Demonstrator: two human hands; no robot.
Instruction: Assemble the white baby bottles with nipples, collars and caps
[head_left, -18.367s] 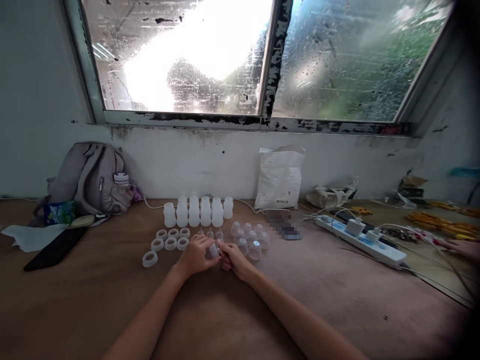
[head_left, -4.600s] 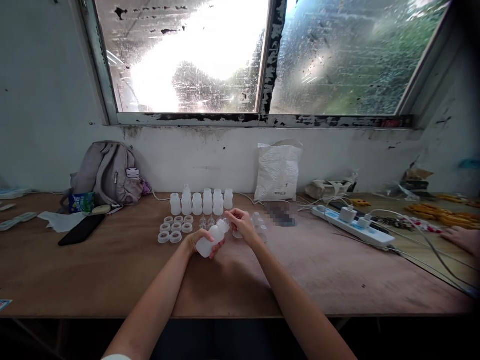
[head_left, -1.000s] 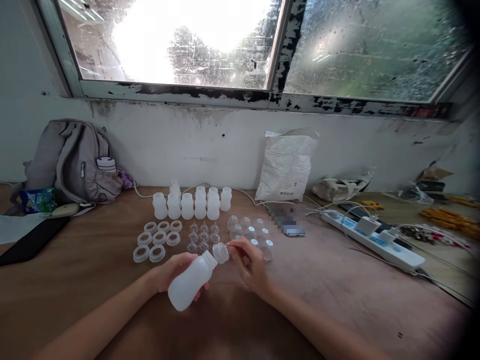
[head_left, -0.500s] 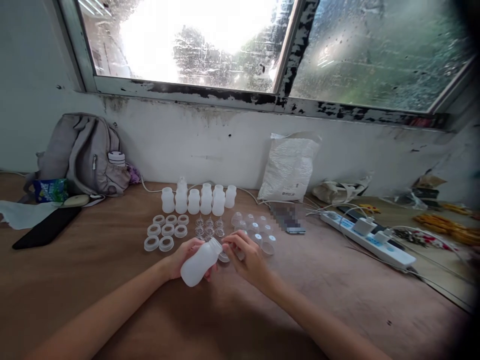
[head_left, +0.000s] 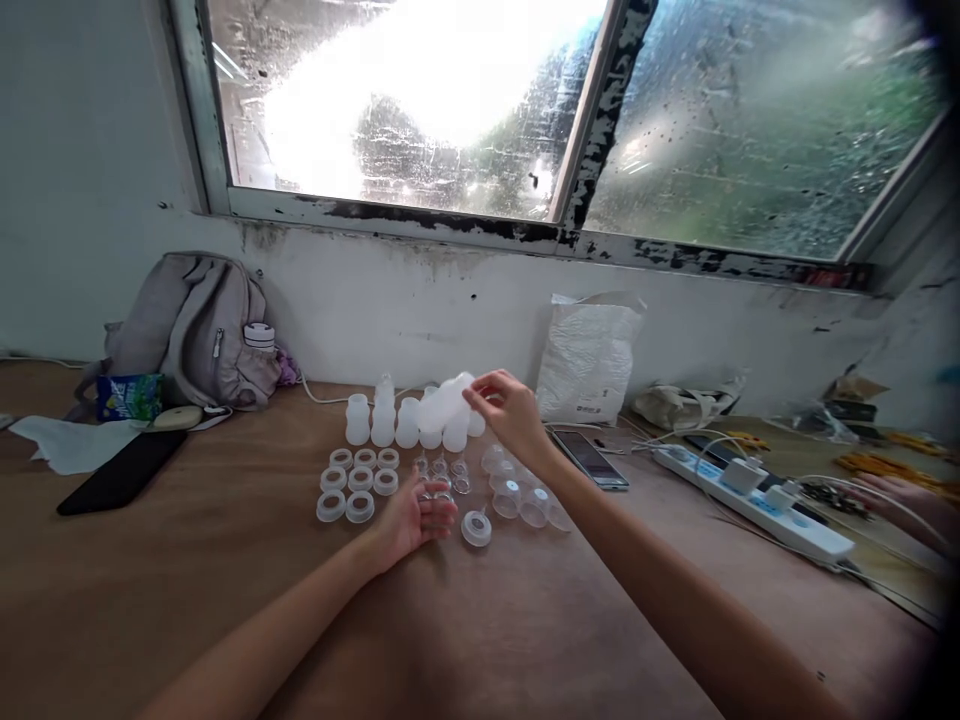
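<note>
Raised in front of the standing bottles, a frosted white baby bottle [head_left: 442, 405] is tilted and slightly blurred. My right hand [head_left: 508, 408] pinches it at its right end. My left hand [head_left: 411, 522] is lower down, palm up with fingers apart and nothing in it, partly covering the clear bottle nipples [head_left: 459, 472]. Just right of it lies a collar ring with a nipple in it [head_left: 477, 527]. Several white collar rings [head_left: 332, 480] are laid out to the left. Clear dome caps [head_left: 506, 498] stand to the right, partly behind my right forearm. More baby bottles [head_left: 358, 420] stand in rows behind.
A phone [head_left: 590, 458] and a white power strip [head_left: 757, 500] with cables lie to the right. Against the wall are a grey backpack [head_left: 199, 330] and a white plastic mailer [head_left: 591, 360]. A black case [head_left: 124, 475] lies left. Another person's hand [head_left: 904, 505] shows at far right.
My right hand has carried the bottle up and away toward the standing bottles. My left hand has let go of it and opened. Another person's hand has appeared at right.
</note>
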